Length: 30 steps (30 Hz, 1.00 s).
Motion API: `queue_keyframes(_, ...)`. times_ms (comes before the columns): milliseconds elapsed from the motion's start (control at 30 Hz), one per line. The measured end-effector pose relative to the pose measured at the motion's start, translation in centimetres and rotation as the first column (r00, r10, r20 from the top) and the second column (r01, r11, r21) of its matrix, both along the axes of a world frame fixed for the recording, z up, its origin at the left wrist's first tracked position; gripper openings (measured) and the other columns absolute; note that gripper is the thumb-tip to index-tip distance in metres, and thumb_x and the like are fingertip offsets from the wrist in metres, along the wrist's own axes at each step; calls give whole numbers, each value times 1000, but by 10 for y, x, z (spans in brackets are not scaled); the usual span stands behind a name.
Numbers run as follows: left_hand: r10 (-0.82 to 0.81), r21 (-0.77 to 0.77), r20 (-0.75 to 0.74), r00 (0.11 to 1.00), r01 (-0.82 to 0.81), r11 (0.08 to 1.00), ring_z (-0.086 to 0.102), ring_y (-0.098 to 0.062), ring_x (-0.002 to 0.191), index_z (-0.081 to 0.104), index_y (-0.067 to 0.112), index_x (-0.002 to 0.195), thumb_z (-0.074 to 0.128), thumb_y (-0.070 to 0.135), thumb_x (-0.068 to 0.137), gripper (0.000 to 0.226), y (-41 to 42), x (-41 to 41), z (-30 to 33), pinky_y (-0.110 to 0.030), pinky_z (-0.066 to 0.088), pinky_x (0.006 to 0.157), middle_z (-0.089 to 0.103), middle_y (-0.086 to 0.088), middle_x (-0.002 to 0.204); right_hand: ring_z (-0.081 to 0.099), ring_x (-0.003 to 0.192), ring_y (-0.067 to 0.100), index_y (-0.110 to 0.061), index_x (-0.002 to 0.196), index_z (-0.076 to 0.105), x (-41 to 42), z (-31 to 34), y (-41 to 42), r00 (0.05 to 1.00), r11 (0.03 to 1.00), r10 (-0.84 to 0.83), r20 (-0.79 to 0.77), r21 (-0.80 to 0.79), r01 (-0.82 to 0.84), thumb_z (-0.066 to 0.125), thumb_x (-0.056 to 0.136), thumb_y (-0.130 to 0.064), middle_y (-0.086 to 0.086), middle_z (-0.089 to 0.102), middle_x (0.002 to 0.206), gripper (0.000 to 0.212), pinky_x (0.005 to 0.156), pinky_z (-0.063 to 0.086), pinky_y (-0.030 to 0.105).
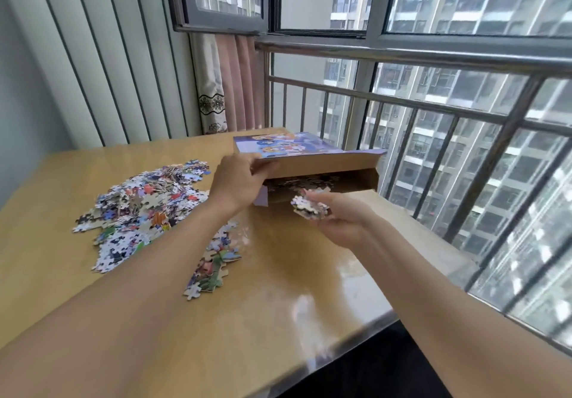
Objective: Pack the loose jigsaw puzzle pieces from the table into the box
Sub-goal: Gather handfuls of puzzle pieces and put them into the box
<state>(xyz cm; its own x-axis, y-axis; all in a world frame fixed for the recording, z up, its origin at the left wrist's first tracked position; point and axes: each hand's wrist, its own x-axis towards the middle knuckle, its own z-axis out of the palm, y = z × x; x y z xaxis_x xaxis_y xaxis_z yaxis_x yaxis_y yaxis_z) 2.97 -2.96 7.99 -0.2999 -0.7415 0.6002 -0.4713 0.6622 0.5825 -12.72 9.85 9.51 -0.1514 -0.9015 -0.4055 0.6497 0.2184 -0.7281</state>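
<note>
Left hand (240,181) grips the lid (309,153) of the box (356,181), propping it up; pieces already lie inside. Right hand (337,221) cups a handful of pieces (310,206) near the opening. Loose pile (142,208) lies left on the table (294,274).

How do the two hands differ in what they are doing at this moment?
The left hand grips the lifted lid of the box; the right hand holds a handful of puzzle pieces. The left hand is palm down, the right palm up. Both are at the box opening.
</note>
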Motion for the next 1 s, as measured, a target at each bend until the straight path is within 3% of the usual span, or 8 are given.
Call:
queue_keyframes(67,4,-12,-7,1000,-4,1000,54,7,63,79,18,101,70,37,90,24,0,2,3,-4,33,54,63,17,71,60,75,22,2,88,55,-5,8,-17,996,997,-78,50,7,78,51,101,4,17,58,88,13,52,56,23)
queue_keyframes(300,13,15,16,1000,-13,1000,55,-6,62,78,19,91,68,46,89,29,4,-1,12,-20,35,55,61,15,64,62,116,36,0,130,54,18,19,-61,918,917,-397,-10,52,397,46,100,3,19,62,129,31,101,51,49)
queue_keyframes(433,-14,-2,9,1000,14,1000,63,-17,75,78,21,100,66,45,91,28,9,-5,24,-29,46,65,69,9,77,67,91,32,-9,105,64,30,38,-71,795,826,-563,225,123,550,43,98,-34,9,71,100,33,81,56,48)
queue_keyframes(567,-64,14,-13,998,65,998,67,-20,86,77,24,108,66,43,92,28,12,0,31,-38,54,77,75,4,91,72,90,35,-19,105,71,33,35,-71,826,869,-475,304,14,494,42,87,-72,10,76,98,63,90,57,50)
queue_keyframes(733,-77,18,-44,996,78,997,58,-11,66,77,26,90,67,45,90,21,10,12,22,-28,45,62,65,15,69,71,100,28,-26,121,62,20,13,-65,918,915,-375,125,-106,389,43,86,-79,6,74,111,67,99,54,46)
queue_keyframes(867,-77,7,-88,993,78,997,56,-5,62,78,23,92,69,43,89,22,11,14,15,-26,40,58,63,20,67,73,86,19,-18,115,65,7,-2,-54,945,959,-275,-178,-124,256,51,95,-37,3,76,95,31,77,59,32)
queue_keyframes(933,-77,-3,-93,993,77,997,55,1,62,79,23,92,70,41,89,21,11,15,15,-25,38,58,59,27,65,65,88,20,-12,115,62,-1,-8,-45,801,987,-161,-577,-87,135,51,87,-10,7,69,97,30,75,54,31)
queue_keyframes(1000,-85,-9,-94,992,85,996,55,2,64,78,28,89,70,42,89,16,9,16,16,-25,39,60,57,30,64,60,86,14,-13,121,64,-10,-12,-39,439,995,-84,-895,-97,-7,52,84,-6,2,67,100,40,68,49,24)
